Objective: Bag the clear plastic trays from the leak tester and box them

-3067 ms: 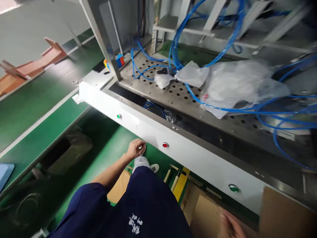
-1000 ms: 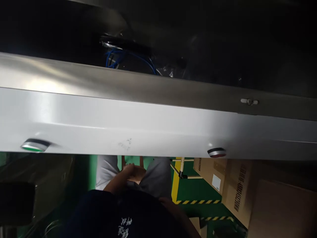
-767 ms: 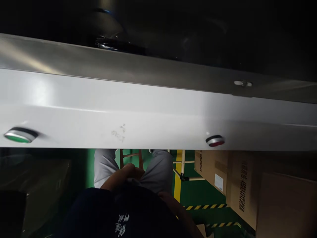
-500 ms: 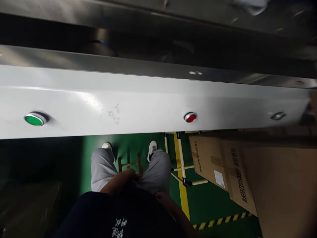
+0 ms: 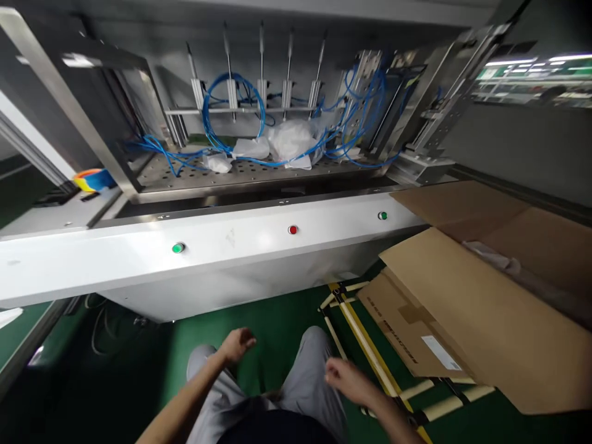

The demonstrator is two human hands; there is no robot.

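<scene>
Below, grn flr (image 5: pixel 272 320); machine (image 5: pixel 231 243) ahead, carton (image 5: pixel 485 308) R.

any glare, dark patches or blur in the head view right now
Head view: glare on the white panel just left of the red button; deep shadow at lower left; distant lamps, upper right, look soft; left hand and right hand readable.

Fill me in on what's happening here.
The person's left hand and right hand are over or near the knees, fingers loosely curled, with nothing visible in either. Neither touches the white panel in front, with its red button and two green buttons. Behind it, blue tubes and plastic bags lie on a perforated plate. An open box is at the right.
</scene>
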